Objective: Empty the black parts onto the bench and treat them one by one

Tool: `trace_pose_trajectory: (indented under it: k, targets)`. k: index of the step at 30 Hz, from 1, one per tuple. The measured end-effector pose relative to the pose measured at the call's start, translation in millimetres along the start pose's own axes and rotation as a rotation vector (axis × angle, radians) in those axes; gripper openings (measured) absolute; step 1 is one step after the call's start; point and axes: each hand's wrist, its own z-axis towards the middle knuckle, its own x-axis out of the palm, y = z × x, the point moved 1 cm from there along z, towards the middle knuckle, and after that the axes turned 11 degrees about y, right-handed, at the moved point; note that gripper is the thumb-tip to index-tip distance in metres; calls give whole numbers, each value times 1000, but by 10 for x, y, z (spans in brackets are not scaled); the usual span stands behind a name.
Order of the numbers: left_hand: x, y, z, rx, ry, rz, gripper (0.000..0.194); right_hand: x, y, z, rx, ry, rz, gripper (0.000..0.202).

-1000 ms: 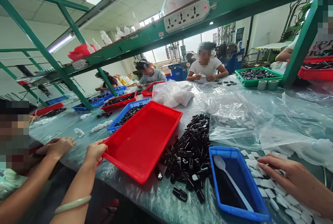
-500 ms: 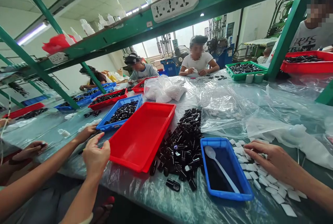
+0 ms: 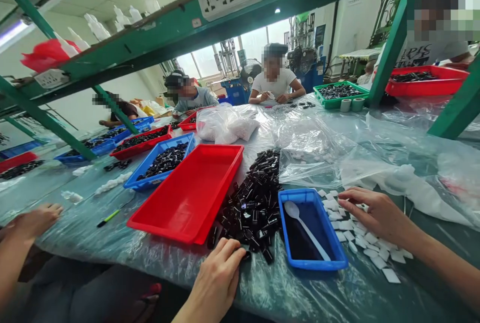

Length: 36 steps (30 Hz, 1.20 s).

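Note:
My left hand [image 3: 219, 275] is at the table's front edge, fingers curled down at the near end of a pile of black glossy plastic parts [image 3: 258, 198]. A single black part [image 3: 246, 256] shows at its fingertips, mostly hidden by them. My right hand [image 3: 375, 215] lies over scattered white square pieces [image 3: 369, 249], its fingers stretched and touching some of them. Between my hands stands a small blue tray [image 3: 341, 258] with dark liquid in it; a white plastic spoon [image 3: 307, 233] rests inside.
An empty red tray [image 3: 187, 183] sits left of the pile, beside a blue tray of black parts [image 3: 165, 163]. A green pen-like tool [image 3: 108, 218] lies near a co-worker's hand [image 3: 41, 218]. A green shelf beam [image 3: 161, 25] crosses above; plastic bags [image 3: 228, 123] lie behind.
My left hand has come down and right, from beside the red tray to the pile's near end. The co-worker's hand has drawn back left from the blue tray. The view has shifted.

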Motion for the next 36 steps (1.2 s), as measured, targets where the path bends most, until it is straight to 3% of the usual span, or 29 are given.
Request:
trace_pose_trajectory:
  k: [5,7,10,13,17,21,28,33,36]
  targets:
    - [26,42,0,-16,-137,-124,26,-11,67,8,5,-59,7,31]
    - [46,31,-24,-66,-182,-206,33,-15,191,14,-40,-60,-2,27]
    - [112,-22,-44,-151,-178,-395,45,23,481,35,-162,48,-175,17]
    - [205,-124,-15,-180,-196,-656,39,125,781,76,-217,181,-392,9]
    - [283,-279,60,-139,-210,-1075,29,318,998,156,-201,248,-541,13]
    - [254,-358,84,-134,-172,-1425,17,478,1012,222,-170,283,-633,21]
    - [138,-418,57,-168,-154,-1719,25,531,994,246,-111,350,-632,18]
    - [142,-513,80,-262,-179,-1783,24,552,907,247,-51,358,-573,19]
    - [166,-548,68,-284,-136,-1746,23,534,851,252,-42,355,-521,19]
